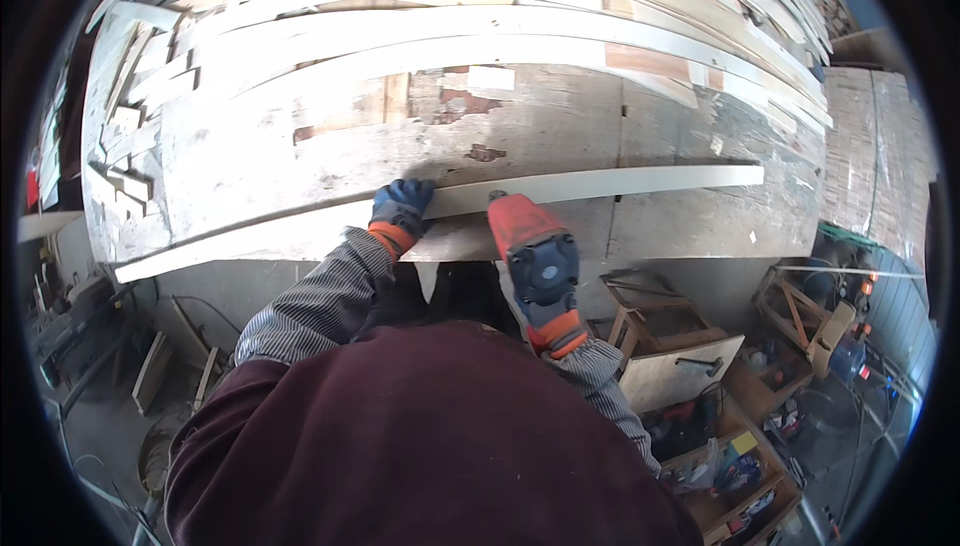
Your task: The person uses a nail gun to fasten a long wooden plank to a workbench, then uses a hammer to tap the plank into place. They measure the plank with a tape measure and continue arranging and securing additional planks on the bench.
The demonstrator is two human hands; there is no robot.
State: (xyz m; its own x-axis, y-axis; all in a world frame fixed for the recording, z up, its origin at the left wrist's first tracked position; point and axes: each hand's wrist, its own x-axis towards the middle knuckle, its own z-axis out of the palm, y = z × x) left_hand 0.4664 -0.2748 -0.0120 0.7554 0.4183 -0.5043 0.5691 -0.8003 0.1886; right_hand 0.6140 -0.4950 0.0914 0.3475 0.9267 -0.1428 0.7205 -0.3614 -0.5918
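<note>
- Spanning the middle of the frame, the pale wooden strip [600, 184] lies near the bench's [560, 136] lower edge, probably for easy reach
- Left hand [402, 208], centre: fingers bent over the strip, apparently steadying it; whether they close round it I cannot tell
- Right hand [560, 326], just right of centre: seemingly wrapped round the red-and-black tool [522, 221] to aim its nose at the strip, fingers mostly hidden
- Loose strips [400, 21] lie across the top, leaving the hands room

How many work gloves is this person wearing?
2: the left glove is on the pale strip; the right glove, mostly hidden, is at the red-and-black power tool.
</note>
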